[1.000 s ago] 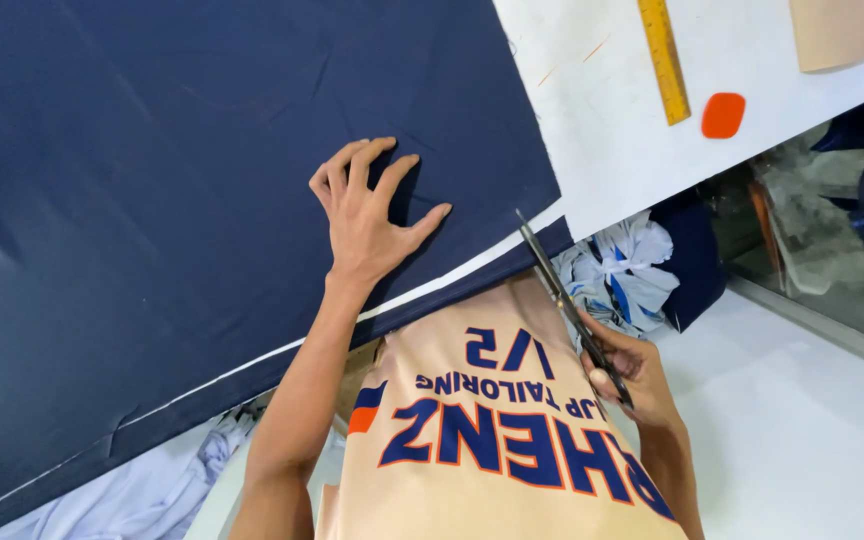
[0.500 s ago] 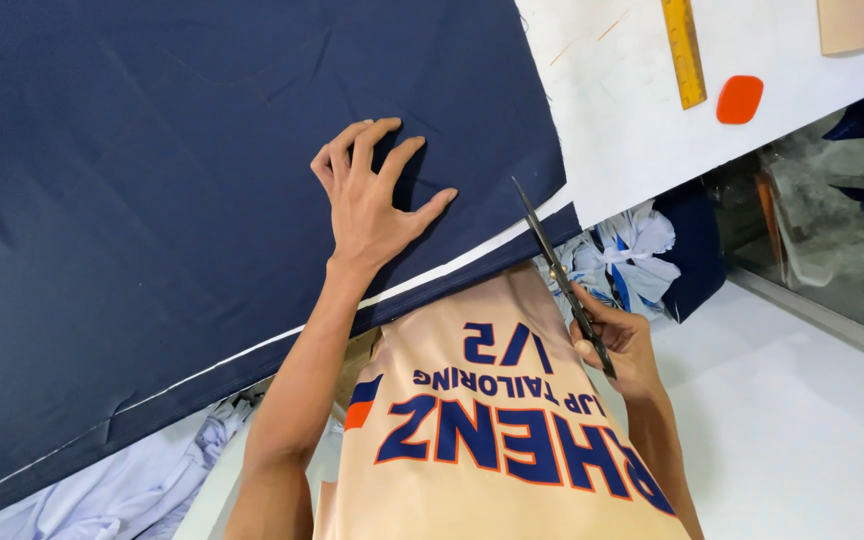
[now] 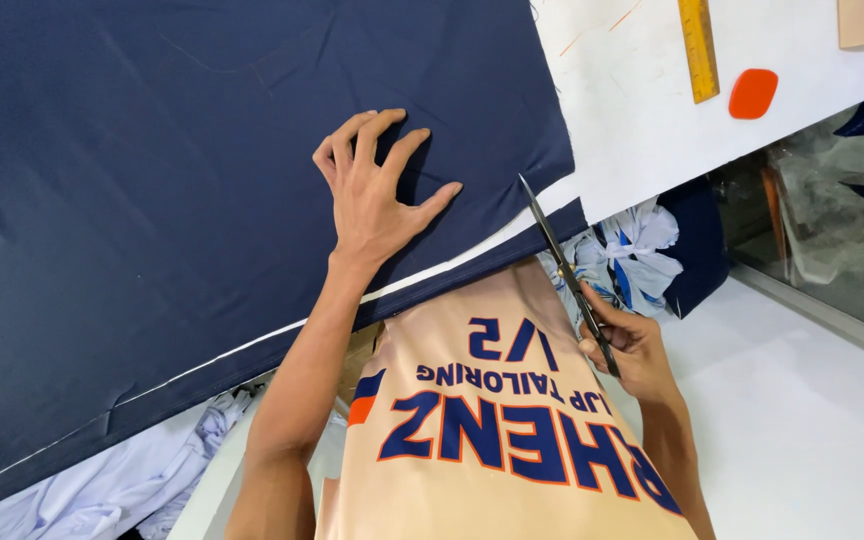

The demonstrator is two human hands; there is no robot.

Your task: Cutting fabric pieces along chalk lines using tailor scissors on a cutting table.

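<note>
Two hands work: left hand [image 3: 377, 200] presses flat, open on blue cloth [image 3: 202, 200]; right hand [image 3: 627, 345] grips scissors [image 3: 564, 270]. Cloth slipping could make the cut crooked.

Left hand [image 3: 377, 195] flat on cloth [image 3: 152, 200], scissors [image 3: 567, 275] right of it, at the cloth's edge

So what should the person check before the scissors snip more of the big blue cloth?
1. Left hand flat on the dark navy fabric sheet: ok.
2. Left hand's fingers away from the blades: ok.
3. Right hand gripping the long metal scissors: ok.
4. Scissor tip at the fabric's edge: ok.
5. Fabric free of wrinkles along the cut: cannot tell.
6. Yellow ruler and orange chalk piece away from the blades: ok.
</note>
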